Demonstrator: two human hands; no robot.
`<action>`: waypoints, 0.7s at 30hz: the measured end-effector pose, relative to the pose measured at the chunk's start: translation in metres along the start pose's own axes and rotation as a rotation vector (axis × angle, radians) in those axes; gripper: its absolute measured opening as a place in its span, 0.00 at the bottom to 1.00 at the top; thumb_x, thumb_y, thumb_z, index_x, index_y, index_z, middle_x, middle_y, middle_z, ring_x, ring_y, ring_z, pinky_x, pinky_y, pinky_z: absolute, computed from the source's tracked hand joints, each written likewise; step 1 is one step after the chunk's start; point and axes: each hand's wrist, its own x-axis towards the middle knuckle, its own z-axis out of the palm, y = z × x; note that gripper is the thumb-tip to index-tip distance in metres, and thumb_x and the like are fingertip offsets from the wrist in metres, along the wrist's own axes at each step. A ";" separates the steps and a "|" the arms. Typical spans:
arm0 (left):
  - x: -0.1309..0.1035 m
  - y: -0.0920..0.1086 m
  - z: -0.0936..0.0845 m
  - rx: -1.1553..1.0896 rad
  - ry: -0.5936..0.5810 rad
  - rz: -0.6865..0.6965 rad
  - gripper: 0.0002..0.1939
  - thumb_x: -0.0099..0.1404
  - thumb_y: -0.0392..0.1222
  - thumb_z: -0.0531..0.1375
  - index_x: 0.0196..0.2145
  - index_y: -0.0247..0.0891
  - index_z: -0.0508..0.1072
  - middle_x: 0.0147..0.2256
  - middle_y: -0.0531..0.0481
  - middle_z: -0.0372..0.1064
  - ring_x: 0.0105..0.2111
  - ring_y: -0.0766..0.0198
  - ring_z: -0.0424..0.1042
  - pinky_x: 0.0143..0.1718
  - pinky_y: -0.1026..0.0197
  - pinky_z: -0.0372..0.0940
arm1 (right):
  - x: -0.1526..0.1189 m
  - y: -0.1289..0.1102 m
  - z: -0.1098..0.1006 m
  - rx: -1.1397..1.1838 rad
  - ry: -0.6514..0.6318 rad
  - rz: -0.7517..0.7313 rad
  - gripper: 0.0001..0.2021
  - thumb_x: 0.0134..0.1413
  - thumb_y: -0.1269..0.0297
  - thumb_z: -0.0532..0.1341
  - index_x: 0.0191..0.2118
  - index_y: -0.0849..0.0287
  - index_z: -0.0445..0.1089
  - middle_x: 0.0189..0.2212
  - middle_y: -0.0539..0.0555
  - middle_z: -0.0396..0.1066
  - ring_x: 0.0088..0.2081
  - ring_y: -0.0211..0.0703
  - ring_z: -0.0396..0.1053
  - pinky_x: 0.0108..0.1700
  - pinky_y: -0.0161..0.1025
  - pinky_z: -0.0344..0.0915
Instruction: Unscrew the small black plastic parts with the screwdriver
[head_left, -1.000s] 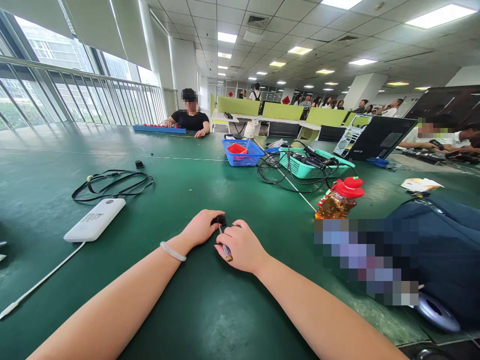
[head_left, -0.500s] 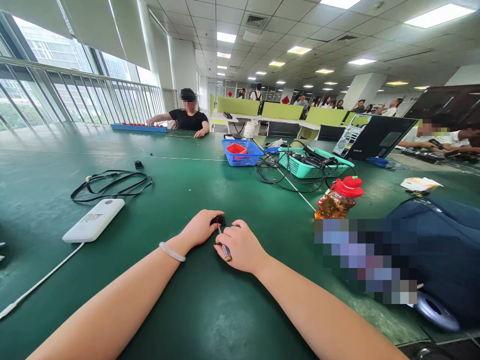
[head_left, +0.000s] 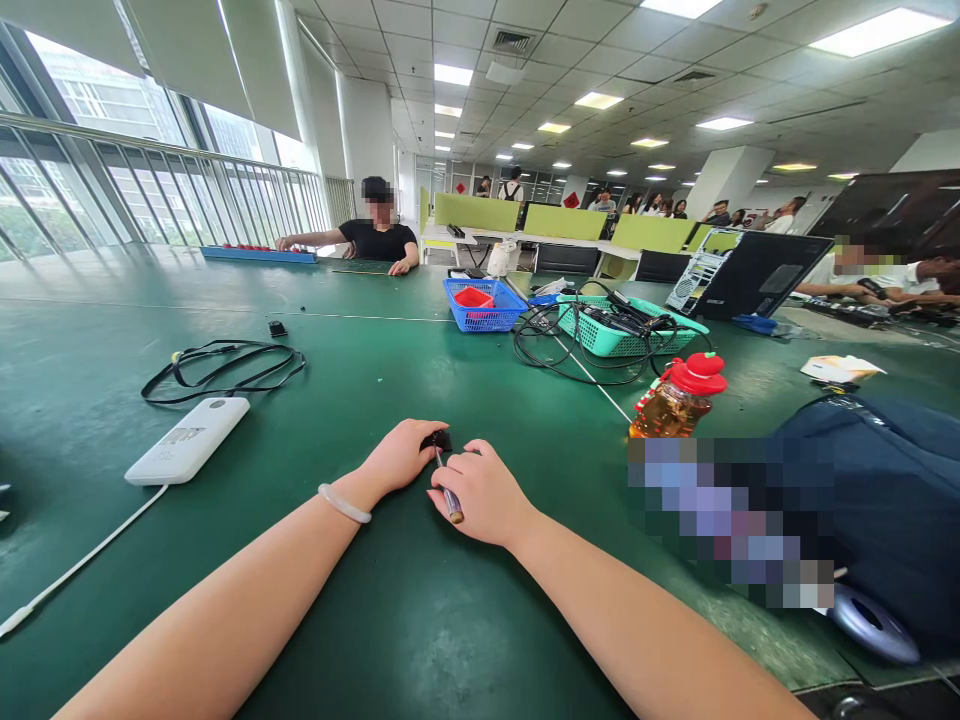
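The small black part point(head_left: 442, 439) sits on the green table point(head_left: 450, 640), far in from its left and right edges and closer to the near edge than to the far one. The left hand point(head_left: 403, 455) pinches it from the left; the fingertips on its far side are hidden. The right hand point(head_left: 487, 495) has its grip closed around the screwdriver point(head_left: 454, 507), whose handle slants back toward the near edge while the shaft reaches the part. Whether the tip is seated cannot be told.

Good work here likely depends on a firm left pinch, with the part braced against the tabletop and those fingertips clear of the tip's path. The shaft should line up with whatever it engages, with light, even pressure first; a skewed push could make it slip toward the left fingers or skid the part away.
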 end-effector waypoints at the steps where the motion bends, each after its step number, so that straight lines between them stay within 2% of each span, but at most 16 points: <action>1: 0.000 0.000 0.000 -0.001 -0.001 0.000 0.23 0.63 0.34 0.54 0.56 0.39 0.70 0.52 0.47 0.73 0.52 0.54 0.69 0.55 0.53 0.64 | 0.000 0.000 0.000 0.000 0.000 0.000 0.07 0.57 0.64 0.59 0.30 0.58 0.72 0.26 0.51 0.71 0.30 0.39 0.65 0.48 0.43 0.52; 21: -0.001 0.003 -0.003 0.006 0.000 -0.001 0.23 0.62 0.34 0.54 0.55 0.39 0.70 0.52 0.48 0.73 0.52 0.55 0.69 0.56 0.53 0.63 | 0.000 0.000 0.000 -0.008 -0.001 0.017 0.08 0.58 0.64 0.58 0.30 0.57 0.71 0.26 0.51 0.72 0.29 0.39 0.64 0.48 0.43 0.52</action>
